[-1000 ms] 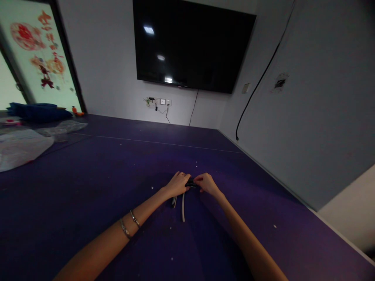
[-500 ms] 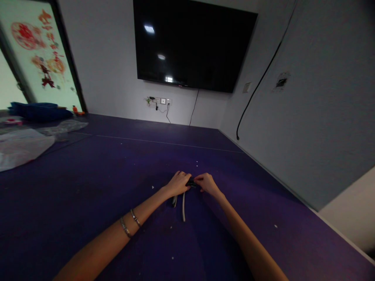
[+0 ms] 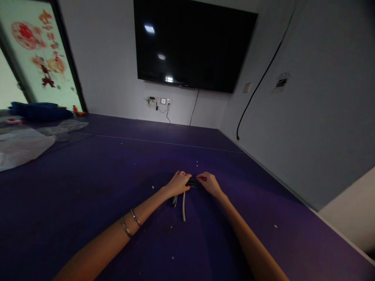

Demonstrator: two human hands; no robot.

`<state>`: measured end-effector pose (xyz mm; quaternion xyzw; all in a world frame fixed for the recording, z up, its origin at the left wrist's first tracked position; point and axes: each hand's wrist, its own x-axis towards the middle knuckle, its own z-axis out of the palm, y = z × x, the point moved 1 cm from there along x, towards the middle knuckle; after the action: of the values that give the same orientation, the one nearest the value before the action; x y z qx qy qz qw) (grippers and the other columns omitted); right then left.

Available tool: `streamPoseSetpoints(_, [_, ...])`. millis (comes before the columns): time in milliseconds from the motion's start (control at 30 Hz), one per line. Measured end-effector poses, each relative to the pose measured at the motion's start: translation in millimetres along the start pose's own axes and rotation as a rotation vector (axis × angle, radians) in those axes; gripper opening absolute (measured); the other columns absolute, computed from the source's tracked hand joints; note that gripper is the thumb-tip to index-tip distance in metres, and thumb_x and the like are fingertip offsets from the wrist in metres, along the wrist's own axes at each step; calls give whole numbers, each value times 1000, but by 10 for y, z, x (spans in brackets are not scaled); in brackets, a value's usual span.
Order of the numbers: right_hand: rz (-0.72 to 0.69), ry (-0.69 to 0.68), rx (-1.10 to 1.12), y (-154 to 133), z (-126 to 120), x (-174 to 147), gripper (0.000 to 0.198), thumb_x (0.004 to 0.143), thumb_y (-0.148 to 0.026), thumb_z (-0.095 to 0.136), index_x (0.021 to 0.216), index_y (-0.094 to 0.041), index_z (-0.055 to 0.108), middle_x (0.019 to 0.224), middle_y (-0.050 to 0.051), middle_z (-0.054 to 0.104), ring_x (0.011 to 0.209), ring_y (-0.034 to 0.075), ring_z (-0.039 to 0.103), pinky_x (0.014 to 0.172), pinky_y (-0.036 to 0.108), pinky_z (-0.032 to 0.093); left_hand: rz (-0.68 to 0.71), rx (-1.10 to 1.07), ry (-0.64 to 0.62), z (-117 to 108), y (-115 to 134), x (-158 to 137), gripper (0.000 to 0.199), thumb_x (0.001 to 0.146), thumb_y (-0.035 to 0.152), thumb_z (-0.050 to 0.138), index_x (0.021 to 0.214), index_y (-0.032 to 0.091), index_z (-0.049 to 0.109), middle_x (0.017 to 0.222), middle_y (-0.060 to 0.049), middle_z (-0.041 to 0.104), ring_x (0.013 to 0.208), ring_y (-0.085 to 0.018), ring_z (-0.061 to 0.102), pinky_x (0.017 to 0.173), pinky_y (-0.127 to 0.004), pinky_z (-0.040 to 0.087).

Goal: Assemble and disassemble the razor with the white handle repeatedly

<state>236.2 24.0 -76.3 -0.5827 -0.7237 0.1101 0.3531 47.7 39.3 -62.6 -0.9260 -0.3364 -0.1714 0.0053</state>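
Fingers of my left hand (image 3: 178,183) are closed over a small dark object (image 3: 192,182), low over the purple surface. Its right part shows past the fingertips; the rest is under my hand, so its kind is unclear. From below my left hand a pale cord (image 3: 183,207) extends toward me. Beside it lies a shorter pale and dark strip (image 3: 175,200), partly hidden by my wrist. My right hand (image 3: 209,184) is at the dark object's right end, thumb and fingertips pinched together near its upper edge. What they pinch is too small to make out.
Small white scraps dot the purple surface (image 3: 146,249). Clear plastic sheeting (image 3: 26,144) and dark blue cloth (image 3: 41,111) lie far left. A black cable (image 3: 260,80) hangs along the right wall. Ahead, a television (image 3: 193,43) hangs above wall sockets (image 3: 163,101).
My right hand has shifted slightly right and away from me, uncovering more of the dark object's right end. My left hand stays in place.
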Motion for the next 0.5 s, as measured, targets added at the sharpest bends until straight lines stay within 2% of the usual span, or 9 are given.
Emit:
streamPoseSetpoints(133, [46, 81, -222, -39, -21, -55, 25, 82, -22, 47, 94, -21, 69, 95, 6, 64, 94, 18, 56, 79, 26, 43, -2, -4, 22, 1, 2, -2, 35, 74, 26, 61, 108, 16, 55, 100, -7, 63, 103, -23, 52, 91, -35, 37])
streamPoseSetpoints(267, [72, 54, -434, -98, 26, -108, 29, 84, -22, 45, 103, -18, 66, 105, 10, 60, 101, 22, 50, 84, 30, 39, -3, -15, 27, -44, 20, 1, 35, 73, 27, 62, 107, 17, 56, 101, -7, 63, 103, -23, 51, 92, -36, 37])
streamPoseSetpoints(400, [170, 80, -564, -122, 96, -158, 33, 86, -29, 43, 110, -19, 62, 114, 12, 56, 104, 26, 47, 84, 36, 37, -21, -42, 39, -200, 62, 12, 35, 74, 27, 62, 107, 17, 57, 106, -7, 62, 106, -23, 51, 92, -34, 38])
streamPoseSetpoints(500, [218, 84, -561, -104, 126, -175, 34, 87, -31, 41, 112, -19, 60, 115, 12, 56, 103, 26, 48, 85, 36, 36, -92, -53, 46, -384, 106, 25, 25, 76, 25, 59, 100, 18, 60, 102, -6, 64, 101, -21, 54, 86, -31, 42])
